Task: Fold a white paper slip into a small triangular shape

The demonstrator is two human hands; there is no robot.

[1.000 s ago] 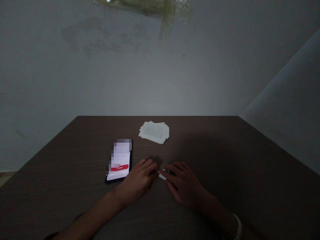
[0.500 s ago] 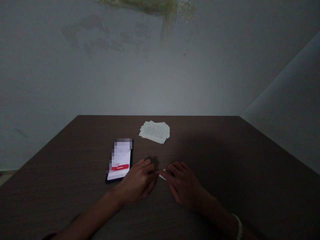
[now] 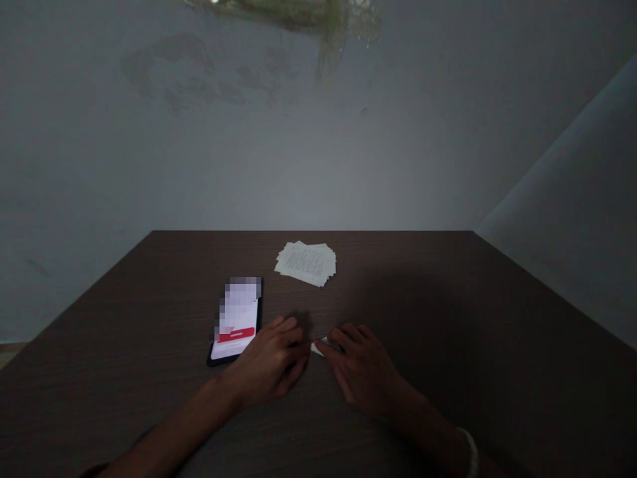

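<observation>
Between my hands, low over the table, a small piece of white paper (image 3: 317, 348) shows, apparently folded; most of it is hidden under my right fingers. My right hand (image 3: 365, 365) is closed on the paper, its thumb pressed along the near side. My left hand (image 3: 279, 355) has its fingers curled together at the paper's left end; whether it also pinches the paper is hidden. Just left of that hand lies a phone (image 3: 237, 318) with a lit screen and a red bar.
A loose stack of printed paper sheets (image 3: 306, 263) lies toward the back of the dark wooden table (image 3: 149, 299). Behind the table's far edge rises a grey wall (image 3: 308, 153) with stains near the top. My right wrist wears a pale bracelet (image 3: 470, 451).
The left fingertips have drawn slightly away from the paper, so its left end shows more. My right hand stays in nearly the same place. The whole view has shifted a little.
</observation>
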